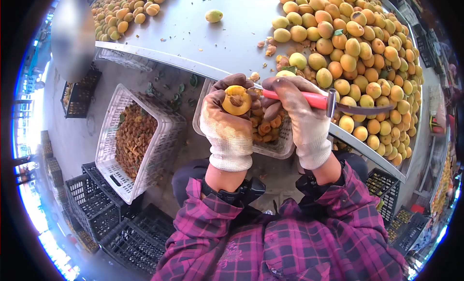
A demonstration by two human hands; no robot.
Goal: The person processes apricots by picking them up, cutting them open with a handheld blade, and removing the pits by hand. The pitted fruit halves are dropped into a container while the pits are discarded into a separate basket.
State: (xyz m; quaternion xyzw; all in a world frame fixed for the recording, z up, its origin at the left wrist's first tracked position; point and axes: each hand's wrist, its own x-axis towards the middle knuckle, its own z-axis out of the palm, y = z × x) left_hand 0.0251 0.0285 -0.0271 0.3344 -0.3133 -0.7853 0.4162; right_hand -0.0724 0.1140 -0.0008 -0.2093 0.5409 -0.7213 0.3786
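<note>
My left hand (227,121), in a stained white glove, is closed around an apricot (237,100) cut open, with its brown pit showing in the flesh. My right hand (302,112), gloved the same way, grips a red-handled tool (316,99) with a metal end cap and a dark strap. The tool's thin metal tip points left and reaches the apricot's right side; exactly where it touches is hard to see. Below both hands is a pale plastic crate (273,149) holding opened apricots (265,129), partly hidden by the gloves.
A large heap of whole apricots (357,54) covers the right of the metal table (193,25); another pile (125,10) lies far left. A tilted white crate (107,155) full of brown pits (135,141) stands left. Black crates (135,242) are lower left. A blurred person (72,35) is upper left.
</note>
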